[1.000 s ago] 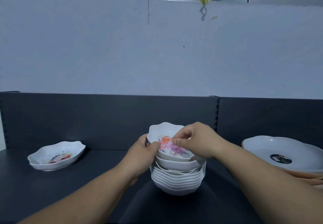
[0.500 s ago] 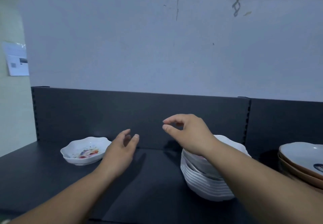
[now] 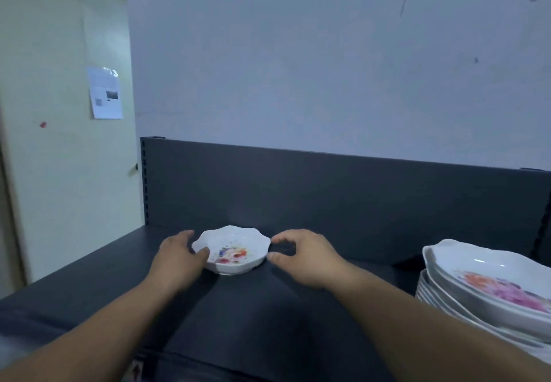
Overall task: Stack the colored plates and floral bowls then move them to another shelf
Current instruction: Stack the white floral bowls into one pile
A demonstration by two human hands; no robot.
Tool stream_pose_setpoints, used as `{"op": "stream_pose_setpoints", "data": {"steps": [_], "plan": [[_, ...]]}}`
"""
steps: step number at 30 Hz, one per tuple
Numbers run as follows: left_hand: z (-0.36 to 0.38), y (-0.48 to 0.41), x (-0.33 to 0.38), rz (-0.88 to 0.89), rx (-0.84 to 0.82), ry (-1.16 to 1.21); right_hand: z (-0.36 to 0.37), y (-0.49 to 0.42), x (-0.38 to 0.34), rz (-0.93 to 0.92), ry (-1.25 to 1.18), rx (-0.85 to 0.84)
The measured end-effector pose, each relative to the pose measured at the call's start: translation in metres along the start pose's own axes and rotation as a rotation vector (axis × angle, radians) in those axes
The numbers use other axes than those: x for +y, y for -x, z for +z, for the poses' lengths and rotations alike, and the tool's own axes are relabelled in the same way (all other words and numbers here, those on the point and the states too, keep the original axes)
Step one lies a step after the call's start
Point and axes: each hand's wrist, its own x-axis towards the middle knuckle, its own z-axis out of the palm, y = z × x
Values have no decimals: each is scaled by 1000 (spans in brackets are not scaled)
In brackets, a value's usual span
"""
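We look down from head height at a dark grey shelf (image 3: 268, 322) with a dark back panel (image 3: 328, 197) standing upright behind it. Two bare forearms reach forward from the bottom edge.

Near the back of the shelf, left of centre, sits a single floral bowl (image 3: 231, 250). It is small, white and shallow, with a wavy rim and a splash of red, blue and pink flowers inside. It rests flat on the shelf.

The left hand (image 3: 179, 258) is at the bowl's left side. Its thumb lies against the near left rim, and its fingers curve round the far left edge. We cannot tell whether those fingers touch the bowl, or whether the hand grips it.

The right hand (image 3: 304, 258) is just beside the bowl's right side. Its thumb and forefinger form a wide C facing the rim, with nothing between them. We cannot tell whether the fingertips touch the bowl.

At the right edge of the view, well apart from the single bowl, stands a stack of floral bowls (image 3: 477, 286). They are white, nested one inside another, and the top one shows orange and pink flowers.

Behind the shelf is a pale blue-grey wall (image 3: 298, 68). To the left, a cream wall (image 3: 59, 173) carries a paper notice (image 3: 105, 92), too blurred to read.
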Motion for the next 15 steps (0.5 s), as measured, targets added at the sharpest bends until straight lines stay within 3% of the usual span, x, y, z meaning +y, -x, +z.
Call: {"op": "stream_pose_setpoints", "data": {"steps": [6,15], "plan": [[5,-22,-16,-58,-156,2,37,-21,-5,60,49,-111],[15,-33,-21,-81,-245,-9,56,-33,-7,106,69,-112]]}}
